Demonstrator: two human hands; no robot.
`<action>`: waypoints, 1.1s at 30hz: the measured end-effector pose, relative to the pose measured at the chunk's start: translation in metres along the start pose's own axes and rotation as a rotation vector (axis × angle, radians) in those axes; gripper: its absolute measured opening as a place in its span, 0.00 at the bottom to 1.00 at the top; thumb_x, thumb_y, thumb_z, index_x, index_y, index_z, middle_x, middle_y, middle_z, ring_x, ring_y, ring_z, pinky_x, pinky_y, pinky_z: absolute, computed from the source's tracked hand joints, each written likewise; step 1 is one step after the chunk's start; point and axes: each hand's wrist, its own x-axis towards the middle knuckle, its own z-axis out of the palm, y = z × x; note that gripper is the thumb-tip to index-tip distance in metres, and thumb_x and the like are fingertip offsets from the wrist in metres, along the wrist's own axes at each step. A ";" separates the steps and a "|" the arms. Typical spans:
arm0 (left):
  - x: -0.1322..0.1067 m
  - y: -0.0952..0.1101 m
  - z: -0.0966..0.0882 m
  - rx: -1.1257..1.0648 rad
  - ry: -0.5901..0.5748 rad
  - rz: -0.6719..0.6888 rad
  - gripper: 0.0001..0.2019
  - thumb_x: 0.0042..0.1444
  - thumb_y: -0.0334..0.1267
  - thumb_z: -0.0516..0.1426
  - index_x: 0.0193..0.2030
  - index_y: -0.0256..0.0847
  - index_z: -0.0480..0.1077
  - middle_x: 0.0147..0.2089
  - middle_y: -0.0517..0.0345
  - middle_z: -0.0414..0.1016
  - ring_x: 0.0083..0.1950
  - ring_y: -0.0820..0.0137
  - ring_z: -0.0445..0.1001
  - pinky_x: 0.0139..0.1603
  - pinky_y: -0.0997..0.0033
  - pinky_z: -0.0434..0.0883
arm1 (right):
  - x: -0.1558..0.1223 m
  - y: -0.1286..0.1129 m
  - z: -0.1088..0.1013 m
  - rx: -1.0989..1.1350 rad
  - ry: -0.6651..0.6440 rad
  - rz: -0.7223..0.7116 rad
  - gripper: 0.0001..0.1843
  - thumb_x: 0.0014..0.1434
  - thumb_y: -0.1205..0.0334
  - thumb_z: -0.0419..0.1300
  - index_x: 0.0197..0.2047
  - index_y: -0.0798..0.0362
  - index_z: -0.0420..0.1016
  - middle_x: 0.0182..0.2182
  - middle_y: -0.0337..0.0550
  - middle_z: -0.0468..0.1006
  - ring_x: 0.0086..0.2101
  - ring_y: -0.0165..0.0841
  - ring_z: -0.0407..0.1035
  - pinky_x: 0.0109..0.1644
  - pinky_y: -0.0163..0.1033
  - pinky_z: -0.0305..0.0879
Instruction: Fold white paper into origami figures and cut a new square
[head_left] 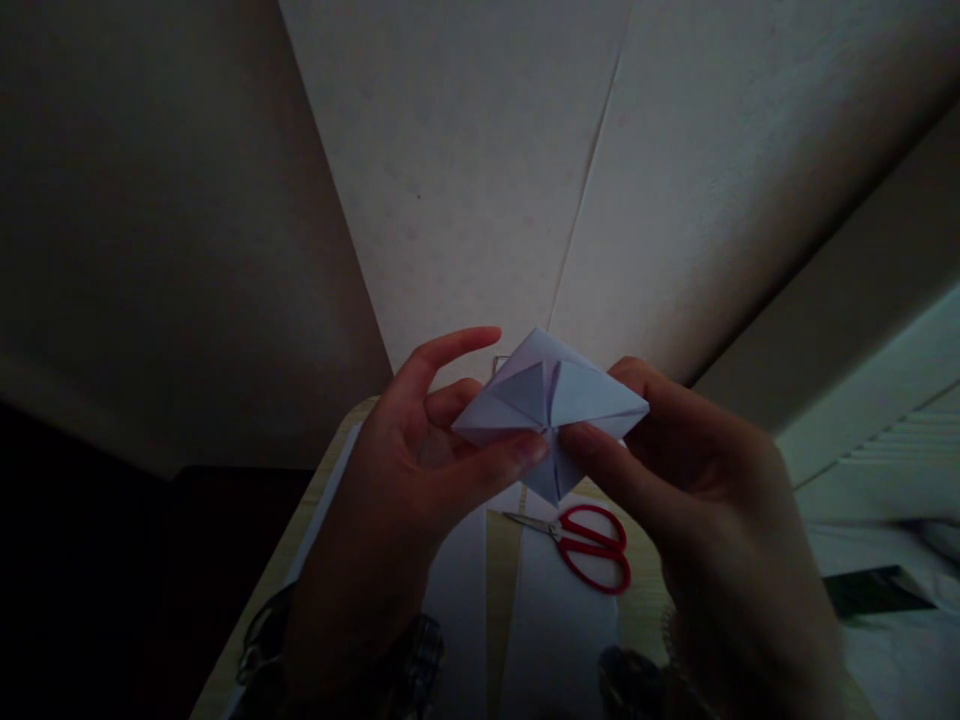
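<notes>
A piece of folded white paper [592, 392], shaped like a four-pointed origami form, is held up above the table between both hands. My left hand [420, 450] is closed on its left side, the thumb pressing near the centre and the index finger raised off the paper. On the other side my right hand [697, 480] pinches the paper, its thumb beside the centre and its fingers behind the right point. Folded flaps meet at the middle, close to both thumbtips. The back of the paper and some fingertips are hidden.
Below the hands, scissors with red handles [592, 548] lie partly on white paper sheets [559, 640]. These sheets rest on a light wooden table [504, 570]. A pale wall [480, 180] rises behind. At right, a dark green flat item [877, 592] lies on white cloth.
</notes>
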 end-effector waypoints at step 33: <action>0.001 -0.001 0.000 0.111 0.048 -0.006 0.28 0.38 0.24 0.68 0.46 0.49 0.70 0.30 0.69 0.81 0.33 0.71 0.80 0.31 0.79 0.73 | 0.001 -0.003 0.000 -0.039 -0.031 0.037 0.08 0.56 0.58 0.63 0.27 0.49 0.72 0.25 0.38 0.72 0.29 0.33 0.67 0.32 0.38 0.64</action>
